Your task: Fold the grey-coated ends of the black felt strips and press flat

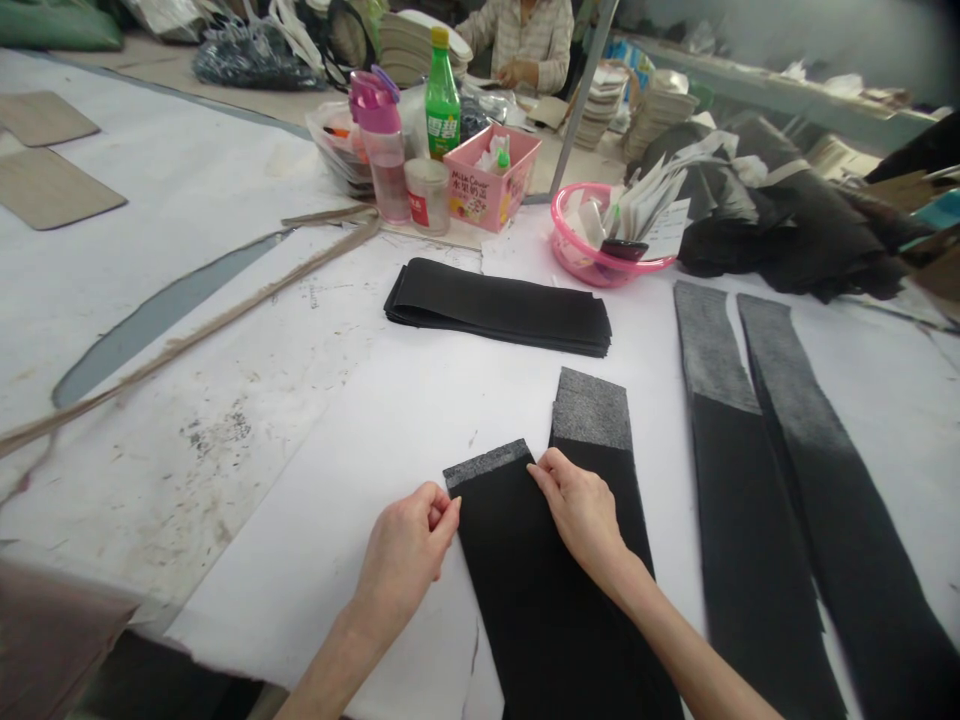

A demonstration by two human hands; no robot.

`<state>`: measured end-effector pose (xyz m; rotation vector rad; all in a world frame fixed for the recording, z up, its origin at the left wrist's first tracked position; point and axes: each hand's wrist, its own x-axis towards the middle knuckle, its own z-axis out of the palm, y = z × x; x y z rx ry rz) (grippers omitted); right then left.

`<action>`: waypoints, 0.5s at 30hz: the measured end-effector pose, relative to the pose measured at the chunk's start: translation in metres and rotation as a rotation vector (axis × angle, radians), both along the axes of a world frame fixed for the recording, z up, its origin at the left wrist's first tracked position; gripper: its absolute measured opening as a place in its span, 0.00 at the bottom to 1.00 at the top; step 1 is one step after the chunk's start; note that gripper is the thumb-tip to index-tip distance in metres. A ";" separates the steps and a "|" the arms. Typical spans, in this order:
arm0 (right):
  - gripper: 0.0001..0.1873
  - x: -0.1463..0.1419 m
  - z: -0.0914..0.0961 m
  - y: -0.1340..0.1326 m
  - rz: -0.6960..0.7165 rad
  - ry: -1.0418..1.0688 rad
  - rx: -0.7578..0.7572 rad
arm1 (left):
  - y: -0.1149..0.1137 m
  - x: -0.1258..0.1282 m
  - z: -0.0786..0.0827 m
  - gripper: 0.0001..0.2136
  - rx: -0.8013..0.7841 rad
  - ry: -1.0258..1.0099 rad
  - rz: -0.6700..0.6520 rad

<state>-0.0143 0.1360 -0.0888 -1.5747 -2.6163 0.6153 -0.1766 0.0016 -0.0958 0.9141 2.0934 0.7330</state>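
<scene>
A long black fabric strip [510, 560] with a speckled grey band across its far end lies in front of me. My left hand [405, 550] pinches its left edge just below the band. At the strip's upper right corner, the thumb and fingers of my right hand [581, 505] are closed on the other edge. Partly under that strip and my right hand lies a black strip stack [592, 410] with a wider grey end. A pile of black strips [502, 305], folded over at its left end, rests farther back.
To the right lie two long black strips [742, 500] with grey ends. A pink basin [592, 265] holds papers and a phone. Behind stand a green bottle [442, 105], a pink cup [382, 150], a jar [427, 195] and a pink box [495, 180]. A person [525, 45] sits beyond.
</scene>
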 end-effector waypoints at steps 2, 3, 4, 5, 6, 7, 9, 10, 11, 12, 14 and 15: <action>0.14 0.000 0.000 0.000 0.000 0.003 0.005 | 0.000 0.000 0.000 0.16 -0.005 0.014 -0.006; 0.14 0.000 -0.001 0.000 0.000 0.005 0.007 | 0.000 0.000 0.000 0.16 -0.007 0.018 -0.008; 0.14 0.001 -0.001 0.000 0.001 0.008 0.010 | 0.001 0.000 0.000 0.16 -0.010 0.018 -0.010; 0.14 0.001 -0.001 -0.001 0.000 0.010 0.013 | 0.001 0.000 0.000 0.16 -0.013 0.016 -0.012; 0.14 0.001 -0.001 -0.001 -0.001 0.010 0.013 | 0.001 0.000 0.001 0.16 -0.015 0.013 -0.014; 0.14 0.001 0.000 -0.001 -0.002 0.011 0.013 | 0.001 0.000 0.001 0.16 -0.018 0.009 -0.015; 0.14 0.001 0.000 -0.002 -0.006 0.008 0.013 | 0.001 0.000 0.001 0.16 -0.024 0.005 -0.013; 0.14 0.001 0.000 -0.002 -0.008 0.006 0.012 | 0.001 0.000 0.001 0.16 -0.027 0.007 -0.009; 0.14 0.001 0.000 -0.002 -0.009 0.005 0.013 | 0.001 0.000 0.001 0.16 -0.028 0.008 -0.006; 0.14 0.001 0.000 -0.002 -0.009 0.004 0.016 | 0.001 0.000 0.001 0.16 -0.029 0.009 -0.004; 0.14 0.001 0.000 -0.002 -0.010 0.003 0.022 | 0.001 0.000 0.001 0.17 -0.028 0.010 -0.001; 0.14 0.001 -0.001 -0.002 -0.010 0.003 0.025 | 0.001 0.000 0.001 0.17 -0.028 0.007 -0.002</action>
